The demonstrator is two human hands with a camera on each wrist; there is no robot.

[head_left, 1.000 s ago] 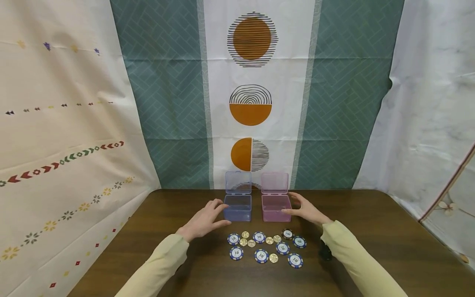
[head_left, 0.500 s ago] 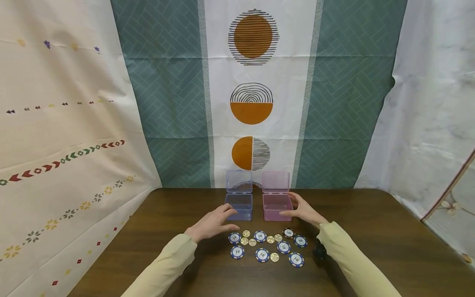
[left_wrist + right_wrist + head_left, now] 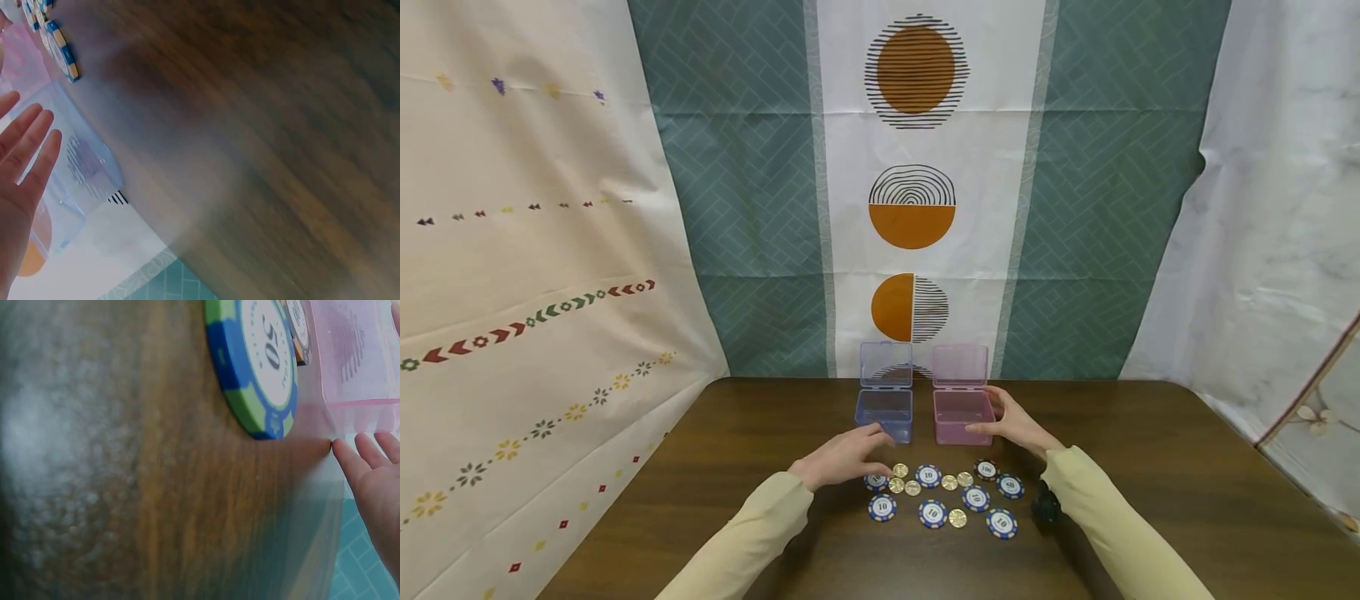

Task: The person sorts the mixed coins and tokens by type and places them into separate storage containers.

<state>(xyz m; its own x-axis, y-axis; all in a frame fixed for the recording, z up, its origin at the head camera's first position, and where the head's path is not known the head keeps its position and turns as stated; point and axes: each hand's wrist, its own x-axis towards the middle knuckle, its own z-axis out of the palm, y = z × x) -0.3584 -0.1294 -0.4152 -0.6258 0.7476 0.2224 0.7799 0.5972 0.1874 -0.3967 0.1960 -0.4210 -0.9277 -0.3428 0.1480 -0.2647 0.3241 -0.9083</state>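
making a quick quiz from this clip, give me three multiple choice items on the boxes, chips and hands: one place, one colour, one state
1. Where does the right hand rest?
A. against the pink box
B. on the chips
C. off the table

2. What colour is the box nearest the left hand?
A. green
B. blue
C. yellow

3. How do the two boxes' lids stand?
A. shut
B. taken off
C. open, upright

Answers:
1. A, its fingers touch the pink box's side.
2. B, the blue box sits just beyond that hand.
3. C, both lids stand raised behind the boxes.
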